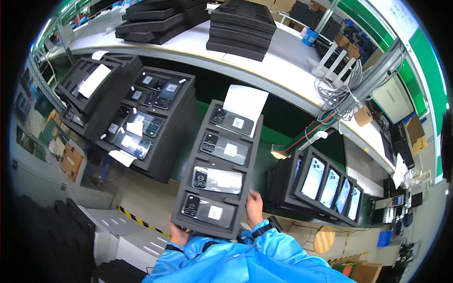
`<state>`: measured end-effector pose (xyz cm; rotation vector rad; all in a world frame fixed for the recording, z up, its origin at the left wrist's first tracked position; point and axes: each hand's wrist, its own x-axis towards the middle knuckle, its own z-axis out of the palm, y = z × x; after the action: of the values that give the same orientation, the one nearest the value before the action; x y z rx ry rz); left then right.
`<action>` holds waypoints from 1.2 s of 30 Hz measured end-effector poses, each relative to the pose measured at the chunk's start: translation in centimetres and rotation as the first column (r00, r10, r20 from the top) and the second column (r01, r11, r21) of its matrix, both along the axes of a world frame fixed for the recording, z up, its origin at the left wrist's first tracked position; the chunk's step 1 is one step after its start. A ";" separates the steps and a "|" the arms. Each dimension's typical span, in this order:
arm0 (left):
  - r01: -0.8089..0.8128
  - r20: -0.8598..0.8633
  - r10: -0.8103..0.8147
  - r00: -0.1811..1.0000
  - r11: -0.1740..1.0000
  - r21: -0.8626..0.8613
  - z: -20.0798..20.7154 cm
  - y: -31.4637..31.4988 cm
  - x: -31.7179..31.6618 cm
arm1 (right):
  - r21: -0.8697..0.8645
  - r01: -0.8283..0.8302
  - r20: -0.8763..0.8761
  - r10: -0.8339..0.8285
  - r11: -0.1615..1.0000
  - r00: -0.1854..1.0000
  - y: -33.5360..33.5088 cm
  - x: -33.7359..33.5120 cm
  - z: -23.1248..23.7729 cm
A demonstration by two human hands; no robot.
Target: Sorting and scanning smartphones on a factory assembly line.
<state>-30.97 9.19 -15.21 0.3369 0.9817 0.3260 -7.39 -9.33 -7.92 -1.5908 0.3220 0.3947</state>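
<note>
Black foam tray [205, 161] bears four phones [219, 180], one white sheet [245, 100], left hand [178, 233] and right hand [255, 208] clasping its edges.

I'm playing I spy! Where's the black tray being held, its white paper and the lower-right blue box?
Black tray [226, 198], head view: bare divider between phones.
White paper [245, 101], head view: its middle.
Blue box [384, 239], head view: its middle.
</note>
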 end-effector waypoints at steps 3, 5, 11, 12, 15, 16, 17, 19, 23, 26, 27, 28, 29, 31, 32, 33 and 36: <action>0.166 0.316 -0.221 0.923 0.967 0.191 -7.5 -1.2 -1.7 | 0.118 -0.078 0.316 0.037 0.990 0.948 6.0 5.1 12.1; 0.313 0.047 -0.346 0.937 0.894 0.321 -9.4 -1.4 -1.2 | 0.074 -0.075 0.475 0.031 0.994 0.880 8.0 11.3 15.6; 0.717 -0.683 -0.220 0.696 0.257 0.648 -15.5 7.4 -4.4 | -0.113 -0.289 0.323 0.311 0.950 0.894 12.8 27.3 15.0; 0.735 -0.731 -0.092 0.677 0.146 0.662 -15.5 9.2 -6.5 | -0.130 -0.349 0.313 0.372 0.928 0.874 13.6 27.4 14.6; -0.275 0.013 0.380 0.925 0.644 0.714 1.1 9.5 4.3 | -0.373 -0.313 0.504 0.474 0.873 0.722 9.7 28.7 14.9; -0.611 0.100 0.604 0.791 0.766 0.202 6.6 9.9 3.8 | -0.452 -0.325 0.588 0.551 0.831 0.592 9.1 27.9 16.1; -0.610 0.098 0.637 0.765 0.667 0.428 7.2 9.5 1.3 | -0.355 -0.354 0.576 0.501 0.865 0.646 8.8 25.9 19.0; -0.366 -0.072 0.745 0.663 0.406 0.837 9.9 7.7 0.1 | -0.140 -0.349 0.619 0.357 0.927 0.700 7.2 24.8 23.0; -0.134 0.113 0.792 0.600 -0.039 0.990 19.5 1.8 6.4 | 0.568 -0.417 0.350 0.251 0.710 0.903 5.9 24.3 25.4; -0.135 0.070 0.282 0.957 0.216 0.967 23.6 -0.1 16.1 | 0.715 -0.309 0.120 0.325 0.627 0.938 6.6 23.6 23.3; -0.089 0.076 0.059 0.995 0.262 0.961 24.4 0.1 19.5 | 0.733 -0.263 0.055 0.331 0.628 0.942 6.9 23.3 22.0; -0.102 0.188 -0.179 0.966 0.403 0.910 24.1 0.4 22.6 | 0.703 -0.282 0.063 0.338 0.653 0.939 7.3 23.0 21.2; -0.082 0.314 -0.324 0.892 0.566 0.820 23.5 0.7 25.2 | 0.676 -0.285 0.059 0.336 0.679 0.940 7.6 22.8 20.5; -0.035 0.336 -0.400 0.853 0.597 0.801 23.4 1.1 29.6 | 0.570 -0.288 0.080 0.298 0.769 0.951 8.7 22.1 18.9; -0.034 0.350 -0.374 0.859 0.640 0.768 22.8 1.2 30.9 | 0.550 -0.270 0.069 0.279 0.790 0.958 9.2 21.8 18.0; -0.036 0.370 -0.351 0.860 0.683 0.730 22.1 1.4 32.3 | 0.526 -0.251 0.065 0.255 0.813 0.965 9.6 21.9 17.2; 0.029 0.070 -0.148 0.986 0.578 0.816 20.6 2.7 35.2 | 0.533 -0.220 0.031 0.242 0.817 0.970 10.5 21.9 15.3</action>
<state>4.23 11.92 5.39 1.2054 0.6156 0.7030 14.55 1.16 7.42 -1.0695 0.0318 0.6440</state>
